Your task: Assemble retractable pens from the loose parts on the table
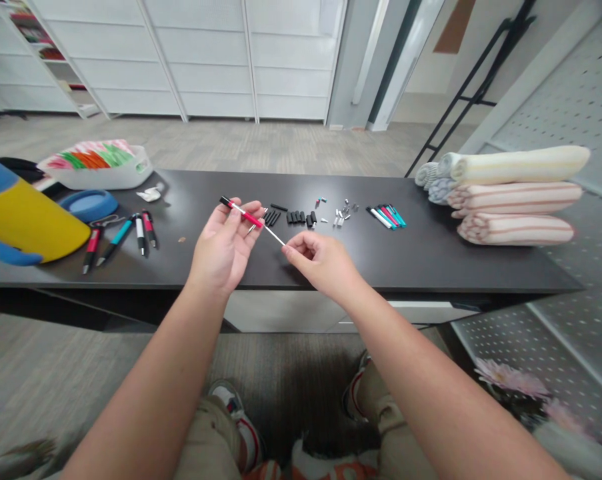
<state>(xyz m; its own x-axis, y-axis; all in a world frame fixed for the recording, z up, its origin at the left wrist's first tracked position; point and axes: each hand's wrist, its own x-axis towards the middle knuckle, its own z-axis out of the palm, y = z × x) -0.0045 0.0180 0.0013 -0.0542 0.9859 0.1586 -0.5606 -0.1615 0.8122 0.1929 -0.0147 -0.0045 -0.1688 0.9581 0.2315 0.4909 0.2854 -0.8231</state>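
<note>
My left hand (225,243), palm up, holds a red pen barrel (251,219) with a black end. A thin white ink refill (273,235) sticks out of the barrel toward the right. Its far tip is pinched between the thumb and fingers of my right hand (321,260). Beyond my hands lie black rubber grips (297,217) in a row and several thin dark pieces (272,217). Small silvery parts (341,215) are scattered to their right. Farther right is a group of white, red and teal pen barrels (388,217).
On the left are assembled pens (122,238), a blue round dish (89,205), a yellow and blue container (28,220) and a white basket (103,175) of colourful packets. Rolled towels (518,197) are stacked at the right end of the dark table (441,260). A crumpled white scrap (151,193) lies near the basket.
</note>
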